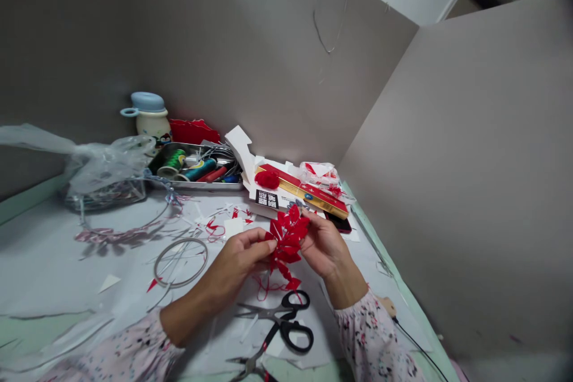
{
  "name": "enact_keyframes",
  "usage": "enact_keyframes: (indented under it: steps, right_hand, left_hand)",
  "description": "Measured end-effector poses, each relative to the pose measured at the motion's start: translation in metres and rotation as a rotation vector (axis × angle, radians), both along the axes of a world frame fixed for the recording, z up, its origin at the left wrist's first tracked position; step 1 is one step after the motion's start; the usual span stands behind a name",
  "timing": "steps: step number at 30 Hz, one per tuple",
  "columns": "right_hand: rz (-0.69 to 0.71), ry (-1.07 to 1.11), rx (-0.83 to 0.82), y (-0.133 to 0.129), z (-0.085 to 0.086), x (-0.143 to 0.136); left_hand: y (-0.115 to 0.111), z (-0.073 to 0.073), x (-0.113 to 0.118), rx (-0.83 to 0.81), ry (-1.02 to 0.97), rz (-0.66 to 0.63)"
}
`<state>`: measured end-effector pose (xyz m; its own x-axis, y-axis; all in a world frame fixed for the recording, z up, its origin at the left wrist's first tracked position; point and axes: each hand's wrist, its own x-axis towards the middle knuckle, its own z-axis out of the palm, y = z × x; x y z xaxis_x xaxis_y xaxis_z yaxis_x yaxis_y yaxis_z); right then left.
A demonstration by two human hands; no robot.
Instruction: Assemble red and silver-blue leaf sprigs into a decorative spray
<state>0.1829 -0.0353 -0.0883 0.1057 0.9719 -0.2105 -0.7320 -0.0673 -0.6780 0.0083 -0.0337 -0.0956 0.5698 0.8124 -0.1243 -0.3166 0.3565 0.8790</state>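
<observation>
A red ornament (287, 240) with many pointed petals or leaves, white showing between them, is held up over the table between both hands. My left hand (244, 253) pinches its left edge between thumb and fingers. On the other side, my right hand (324, 245) grips the upper right petals, with some fingertips hidden behind them. Red thread (264, 291) trails beneath the ornament onto the paper. Just below lie black-handled scissors (286, 313), their blades pointing left. Pliers (250, 365) with red and black handles rest under the scissors at the bottom edge.
A metal tray (201, 184) with thread spools and tools stands at the back, beside a lidded bottle (153, 122). Left are a clear plastic bag (105, 164), a wire hoop (168, 212) and a grey ring (181, 262). A white box (266, 212) sits behind my hands.
</observation>
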Motion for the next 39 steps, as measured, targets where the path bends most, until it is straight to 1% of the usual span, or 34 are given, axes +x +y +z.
enact_keyframes:
  steps: [4,6,8,12,16,18,21,24,26,29,34,37,39]
  right_hand:
    - [0.030,0.031,-0.026,0.000,-0.001,-0.004]
    - [0.046,0.037,-0.034,-0.001,-0.001,-0.006]
    - [0.064,0.035,-0.031,-0.001,-0.002,-0.007]
    - [0.084,0.025,-0.018,-0.001,-0.004,-0.006]
    - [0.136,0.018,-0.038,-0.005,0.005,-0.004]
    - [0.183,-0.032,-0.023,-0.009,0.012,-0.006]
    - [0.209,-0.194,0.024,-0.016,0.019,-0.011]
    - [0.191,-0.355,0.053,-0.020,0.021,-0.016]
    - [0.171,-0.396,0.058,-0.021,0.021,-0.018]
    - [0.126,-0.406,0.056,-0.019,0.019,-0.020]
    - [0.030,-0.422,0.076,-0.016,0.013,-0.026]
    - [-0.004,-0.435,0.101,-0.016,0.011,-0.028]
    - [-0.017,-0.438,0.111,-0.016,0.011,-0.029]
  left_hand:
    - [0.002,-0.003,-0.001,-0.019,-0.041,-0.082]
    - [0.001,-0.002,-0.002,-0.019,-0.045,-0.127]
    - [0.000,0.000,-0.002,-0.021,-0.044,-0.145]
    - [-0.001,0.003,-0.001,-0.029,-0.030,-0.106]
    - [0.003,0.002,-0.001,-0.029,-0.003,-0.030]
    - [0.005,0.002,-0.001,-0.038,0.009,-0.009]
    - [0.006,0.003,-0.001,-0.041,0.029,0.022]
    - [0.006,0.003,0.001,-0.046,0.050,0.044]
    - [0.006,0.002,0.001,-0.049,0.054,0.045]
    - [0.007,0.000,0.002,-0.045,0.045,0.043]
    - [0.005,0.000,0.002,-0.064,0.004,0.081]
    - [0.003,0.000,0.000,-0.065,-0.050,0.058]
    - [0.003,-0.001,-0.001,-0.057,-0.049,0.057]
